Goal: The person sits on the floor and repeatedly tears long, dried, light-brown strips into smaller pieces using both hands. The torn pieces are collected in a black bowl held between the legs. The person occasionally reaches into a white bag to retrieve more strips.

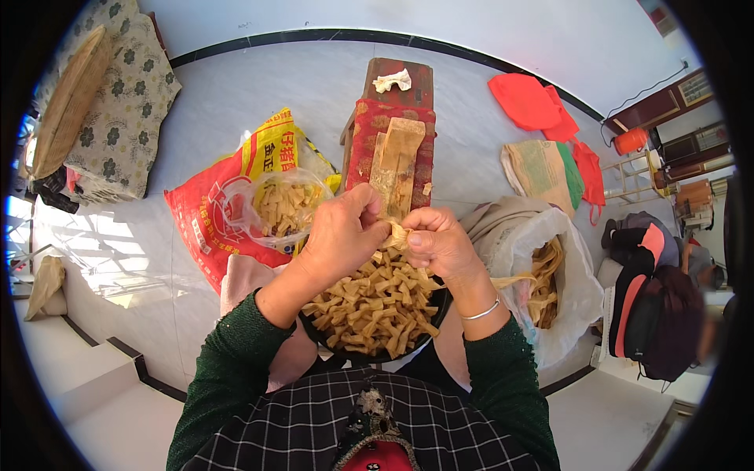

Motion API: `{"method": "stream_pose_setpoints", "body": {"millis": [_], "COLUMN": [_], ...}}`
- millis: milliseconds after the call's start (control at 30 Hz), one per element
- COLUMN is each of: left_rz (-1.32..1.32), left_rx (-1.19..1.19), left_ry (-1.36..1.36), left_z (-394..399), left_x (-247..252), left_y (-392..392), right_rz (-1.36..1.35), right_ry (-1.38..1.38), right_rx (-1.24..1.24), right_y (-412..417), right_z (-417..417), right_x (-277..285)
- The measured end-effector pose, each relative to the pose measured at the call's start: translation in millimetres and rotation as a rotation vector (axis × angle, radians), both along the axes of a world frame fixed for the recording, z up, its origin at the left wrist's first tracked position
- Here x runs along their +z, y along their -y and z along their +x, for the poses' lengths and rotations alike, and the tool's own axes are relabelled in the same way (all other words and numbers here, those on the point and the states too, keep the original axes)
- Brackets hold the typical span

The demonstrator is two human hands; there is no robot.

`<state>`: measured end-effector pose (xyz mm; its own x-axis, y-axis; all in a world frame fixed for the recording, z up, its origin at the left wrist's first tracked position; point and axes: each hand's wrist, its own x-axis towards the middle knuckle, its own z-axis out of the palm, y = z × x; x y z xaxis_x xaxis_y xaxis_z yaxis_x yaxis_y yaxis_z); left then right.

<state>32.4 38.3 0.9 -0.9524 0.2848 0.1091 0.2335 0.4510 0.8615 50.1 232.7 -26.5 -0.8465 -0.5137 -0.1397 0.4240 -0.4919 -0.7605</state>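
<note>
My left hand point(347, 226) and my right hand point(439, 244) meet above a dark round basin point(440, 306). Between their fingertips they pinch a folded tan strip point(399, 236) of dried, leaf-like material; its long tail point(512, 281) runs under my right hand to the right. Many short knotted pieces point(377, 306) of the same tan stuff fill the basin. A white woven sack point(574, 282) on the right holds long strips point(546, 282). Just beyond my hands, a wooden block tool point(400, 153) lies on a bench with a red patterned cloth point(362, 141).
A clear plastic bag point(235, 203) of pale short pieces point(285, 203) lies left on a red and yellow sack point(200, 218). Red bags point(524, 100) and a folded woven sack point(533, 171) lie on the floor at right. A crumpled white tissue point(393, 80) is on the bench's far end.
</note>
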Motion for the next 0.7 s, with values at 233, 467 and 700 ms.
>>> {"method": "stream_pose_setpoints", "body": {"millis": [233,467,700], "left_rz": [0.151,0.639,0.430], "left_rx": [-0.225,-0.453,-0.461], "left_ry": [-0.127,0.712,0.485], "left_z": [-8.2,-16.9,-23.5], "left_x": [-2.5,-0.9,4.3], "left_y": [5.1,18.8,42.5], "right_rz": [0.113,0.135,0.627], "right_ry": [0.005,-0.048,-0.393], "right_rx": [-0.232,-0.197,-0.269], "right_y": [13.3,12.1,-15.5], "right_z": [3.4,5.3,5.3], "right_x": [-1.0,20.3,26.5]}}
